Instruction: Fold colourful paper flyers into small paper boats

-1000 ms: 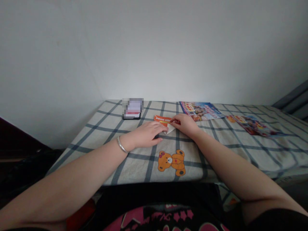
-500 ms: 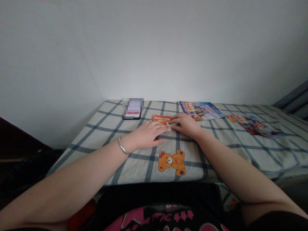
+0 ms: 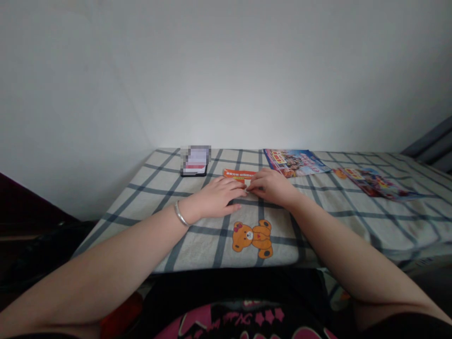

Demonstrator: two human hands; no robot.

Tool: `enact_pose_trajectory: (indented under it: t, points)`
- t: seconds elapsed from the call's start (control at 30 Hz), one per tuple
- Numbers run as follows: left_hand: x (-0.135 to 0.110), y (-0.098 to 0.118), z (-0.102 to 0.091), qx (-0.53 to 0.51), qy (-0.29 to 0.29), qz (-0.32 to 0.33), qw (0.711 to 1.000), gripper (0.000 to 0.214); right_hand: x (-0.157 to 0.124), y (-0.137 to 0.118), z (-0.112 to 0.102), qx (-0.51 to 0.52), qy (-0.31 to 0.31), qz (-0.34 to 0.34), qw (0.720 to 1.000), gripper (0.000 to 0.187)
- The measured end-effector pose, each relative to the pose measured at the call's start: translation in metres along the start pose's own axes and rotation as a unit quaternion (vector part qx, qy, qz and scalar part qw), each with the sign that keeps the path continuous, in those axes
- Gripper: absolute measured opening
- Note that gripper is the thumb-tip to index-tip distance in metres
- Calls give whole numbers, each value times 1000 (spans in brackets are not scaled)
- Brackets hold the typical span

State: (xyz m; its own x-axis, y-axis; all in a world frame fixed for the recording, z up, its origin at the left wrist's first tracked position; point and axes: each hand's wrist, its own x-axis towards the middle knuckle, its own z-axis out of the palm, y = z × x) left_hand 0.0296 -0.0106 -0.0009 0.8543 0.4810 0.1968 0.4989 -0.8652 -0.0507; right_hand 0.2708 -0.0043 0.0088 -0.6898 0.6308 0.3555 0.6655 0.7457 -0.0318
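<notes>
An orange printed leaflet (image 3: 239, 174) lies on the checked cloth, its lower part hidden under my hands. Flat across its left side rests my left hand (image 3: 221, 197), fingers stretched out and thumb apart; a silver bangle circles that wrist. My right hand (image 3: 271, 187) is at the leaflet's right side, thumb and fingertips pinched together on a small white part of the paper that looks folded over. The fingertips of both hands almost meet there.
A smartphone (image 3: 196, 162) with a blurred screen lies at the back left. Two colourful flyers, one at the back (image 3: 296, 162) and one farther right (image 3: 383, 183), lie on the checked cloth (image 3: 197, 245). A white wall (image 3: 226, 75) rises behind.
My right hand has shifted slightly left, and its fingers have closed from a looser spread into a pinch on the paper. My left hand has stayed in place.
</notes>
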Motion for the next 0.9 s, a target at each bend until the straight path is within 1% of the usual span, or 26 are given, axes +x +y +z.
enact_pose_trajectory:
  t: [0.17,0.37,0.47,0.63,0.73,0.9]
  points:
    - [0,-1,1,-14,2,-7,1000,38,0,-8,-6,-6,-30,-7,1000,19]
    - [-1,-2,1,-20,1,-8,1000,37,0,-5,-6,-33,-41,13,999,18]
    - [-1,-2,1,-22,-3,-8,1000,36,-1,-3,-8,-60,-47,45,996,18]
    - [-1,-3,2,-27,-2,-7,1000,36,0,-2,-14,-111,-74,107,985,22]
    - [0,-3,2,-31,-2,-8,1000,35,0,0,-16,-147,-87,142,975,26]
    - [0,-3,1,-35,0,-5,999,34,-1,4,-18,-189,-104,220,951,28]
